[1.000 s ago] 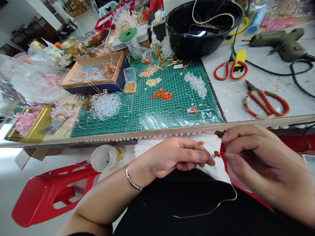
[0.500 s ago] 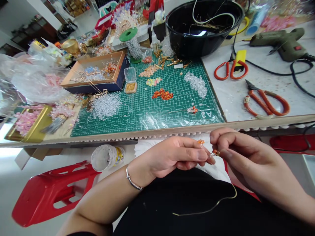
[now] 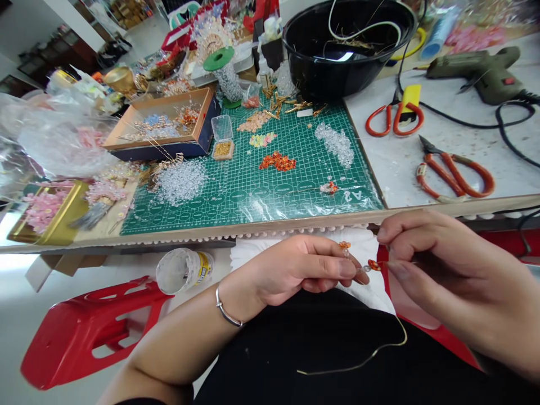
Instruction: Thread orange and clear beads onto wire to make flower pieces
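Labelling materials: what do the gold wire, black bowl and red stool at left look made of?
Wire: probably metal, gold-toned; thin, shiny, holding a curve.
Bowl: likely glossy plastic; bright reflection inside.
Stool: likely moulded plastic, smooth sheen; rounded edges, cut-outs.

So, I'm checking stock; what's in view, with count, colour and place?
Table: 1, pale, middle
Mat: 1, green, on table
Bead piles: several, mixed, on mat
Box: 1, dark blue, table left
Spool: 1, green-ended, table back
Basin: 1, black, table back
Tools: 2, red-handled, right of mat
Glue gun: 1, green, right
Tin: 1, gold, table left
Tub: 1, white, below table
Stool: 1, red, lower left
Clutter: uncountable, mixed, back left
Held beadwork: 1, orange and clear, before table
Loose wire: 1, gold, lower middle
Left hand: 1, lower centre
Right hand: 1, lower right
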The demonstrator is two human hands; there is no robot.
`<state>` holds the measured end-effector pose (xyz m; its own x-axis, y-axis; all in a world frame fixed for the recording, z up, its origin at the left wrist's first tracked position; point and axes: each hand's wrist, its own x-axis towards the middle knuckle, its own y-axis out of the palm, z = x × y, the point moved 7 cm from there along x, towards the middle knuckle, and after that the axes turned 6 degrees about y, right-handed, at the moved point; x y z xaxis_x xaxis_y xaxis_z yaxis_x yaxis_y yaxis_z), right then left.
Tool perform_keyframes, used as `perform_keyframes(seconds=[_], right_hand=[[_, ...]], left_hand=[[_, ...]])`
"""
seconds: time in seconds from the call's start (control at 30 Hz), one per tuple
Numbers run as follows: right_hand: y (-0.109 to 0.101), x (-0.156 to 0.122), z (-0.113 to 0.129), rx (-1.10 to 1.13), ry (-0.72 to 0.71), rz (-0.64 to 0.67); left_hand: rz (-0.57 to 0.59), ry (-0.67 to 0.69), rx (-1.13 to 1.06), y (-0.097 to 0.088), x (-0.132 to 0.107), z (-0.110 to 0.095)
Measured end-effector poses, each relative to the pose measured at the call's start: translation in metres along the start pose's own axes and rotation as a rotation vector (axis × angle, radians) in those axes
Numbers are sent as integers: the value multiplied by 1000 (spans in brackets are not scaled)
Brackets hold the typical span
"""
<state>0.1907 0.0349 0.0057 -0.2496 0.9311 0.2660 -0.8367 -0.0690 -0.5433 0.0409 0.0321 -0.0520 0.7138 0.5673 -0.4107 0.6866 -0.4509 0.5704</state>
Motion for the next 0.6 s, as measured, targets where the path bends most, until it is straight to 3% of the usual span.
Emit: perform_keyframes(seconds=[0.3, 0.6], right_hand=[[-2, 4, 5, -24, -83, 48], [5, 4, -5, 9, -87, 279]], left_hand=[[-34, -30, -32, 1, 1, 2], [2, -57, 50, -1, 1, 4]])
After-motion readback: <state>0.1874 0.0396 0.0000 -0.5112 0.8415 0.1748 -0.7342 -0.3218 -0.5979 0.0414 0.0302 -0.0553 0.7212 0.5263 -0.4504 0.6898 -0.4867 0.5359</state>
